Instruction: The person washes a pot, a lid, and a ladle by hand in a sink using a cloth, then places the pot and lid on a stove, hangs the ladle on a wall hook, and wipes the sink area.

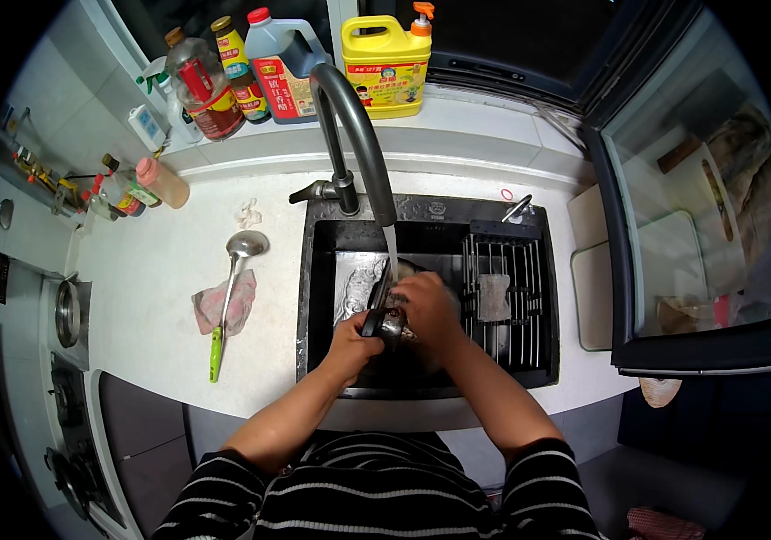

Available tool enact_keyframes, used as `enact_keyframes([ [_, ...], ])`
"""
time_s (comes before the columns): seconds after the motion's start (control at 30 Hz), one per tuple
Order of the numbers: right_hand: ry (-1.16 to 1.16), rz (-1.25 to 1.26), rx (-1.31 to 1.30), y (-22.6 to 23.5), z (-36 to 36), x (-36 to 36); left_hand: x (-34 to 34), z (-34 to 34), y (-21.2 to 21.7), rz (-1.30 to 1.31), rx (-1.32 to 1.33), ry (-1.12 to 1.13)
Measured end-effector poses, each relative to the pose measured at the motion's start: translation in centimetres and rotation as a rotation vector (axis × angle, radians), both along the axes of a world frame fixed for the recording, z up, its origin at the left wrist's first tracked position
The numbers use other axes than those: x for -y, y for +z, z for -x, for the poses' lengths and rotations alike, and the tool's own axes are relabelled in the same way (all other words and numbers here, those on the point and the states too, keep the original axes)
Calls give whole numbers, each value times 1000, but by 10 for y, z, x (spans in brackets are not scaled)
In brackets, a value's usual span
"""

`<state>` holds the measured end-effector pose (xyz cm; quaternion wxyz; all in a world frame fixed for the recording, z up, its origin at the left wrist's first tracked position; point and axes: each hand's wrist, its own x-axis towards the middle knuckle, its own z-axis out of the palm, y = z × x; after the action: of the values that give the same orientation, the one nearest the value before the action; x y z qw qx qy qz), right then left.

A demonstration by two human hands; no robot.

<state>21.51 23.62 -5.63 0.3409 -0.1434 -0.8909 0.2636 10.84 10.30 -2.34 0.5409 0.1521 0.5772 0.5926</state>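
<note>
Running from a curved grey tap (349,126), a stream of water (392,246) is directed down into a black sink (471,213), beside the fingertips of the right hand (430,304). A dark, rounded vessel (412,267) is held within the basin and is largely covered by the hands. Its black handle (373,322), joined by a shiny metal collar (392,325), is enclosed by the fingers of the left hand (349,351). The fingers of the right hand are bent downward over the vessel; whether anything is gripped beneath them cannot be told.

The right side of the sink is spanned by a wire rack (504,231), on which a pale cloth or pad (494,297) is laid. On the white worktop (151,342), to the left, a ladle (226,297) with a green grip is rested across a pink cloth (239,301). Behind the tap, a yellow jug (388,76) with an orange cap is placed upright on the window ledge (484,119).
</note>
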Motion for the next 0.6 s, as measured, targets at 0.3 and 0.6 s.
enact_keyframes([
  [0.3, -96, 72, -31, -1, 9, -4, -10, 3, -12, 25, 65, 84],
  [0.6, -130, -29, 23, 18, -19, 28, -17, 17, 2, 61, 163, 254],
])
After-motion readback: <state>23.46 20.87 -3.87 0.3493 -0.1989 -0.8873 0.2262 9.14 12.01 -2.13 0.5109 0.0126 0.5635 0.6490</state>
